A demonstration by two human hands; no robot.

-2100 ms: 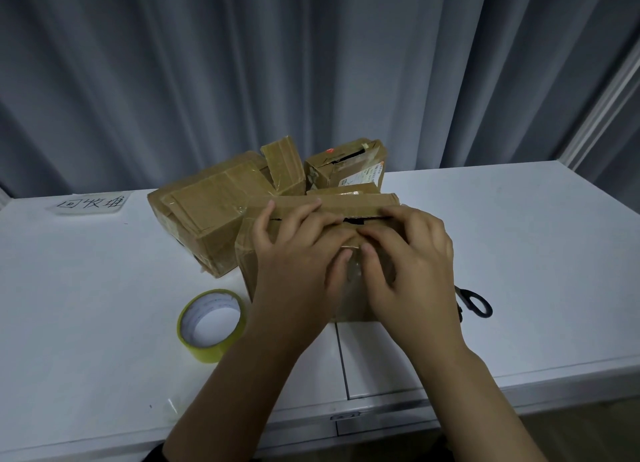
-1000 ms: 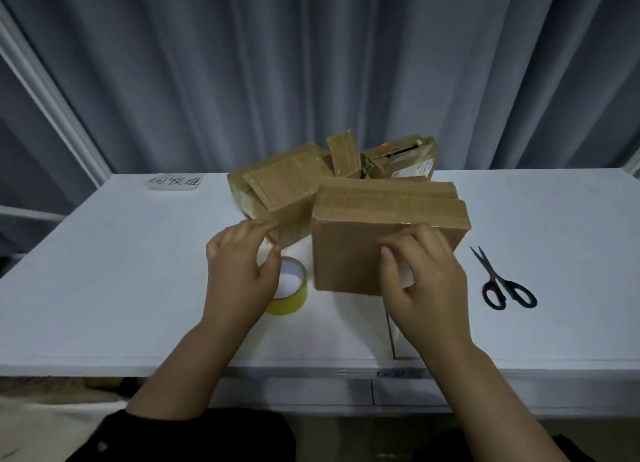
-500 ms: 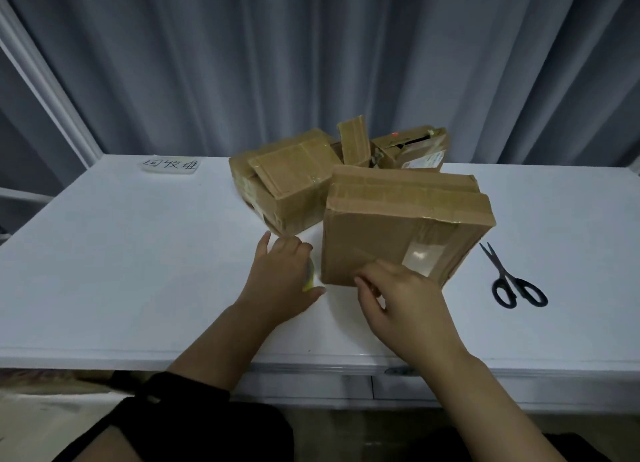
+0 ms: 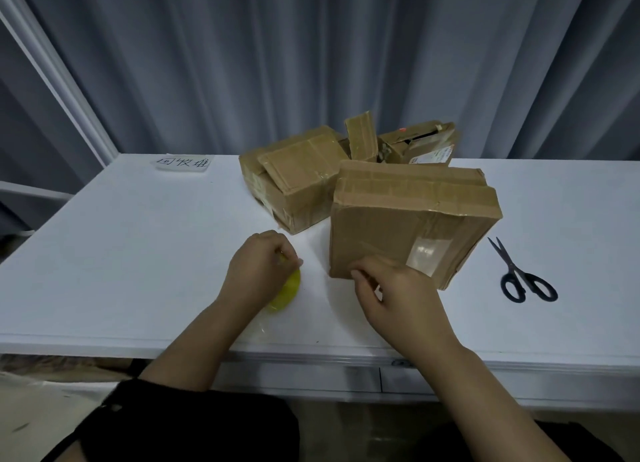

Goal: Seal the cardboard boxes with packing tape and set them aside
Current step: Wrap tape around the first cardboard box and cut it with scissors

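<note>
A large taped cardboard box (image 4: 408,219) stands on the white table (image 4: 121,253), right of centre. My right hand (image 4: 394,295) touches its lower front corner with curled fingers; whether it pinches anything cannot be told. My left hand (image 4: 259,271) grips the yellow tape roll (image 4: 287,290), lifted on edge just left of the box. Most of the roll is hidden by the hand.
Behind lie another taped box (image 4: 294,181), a small upright box (image 4: 362,137) and an open box (image 4: 420,143). Black scissors (image 4: 519,274) lie to the right. A paper label (image 4: 181,163) is at the back left. Grey curtains hang behind the table.
My left hand has closed around the tape roll and tipped it up from lying flat. My right hand slid down the box's front to its lower corner. The box turned slightly.
</note>
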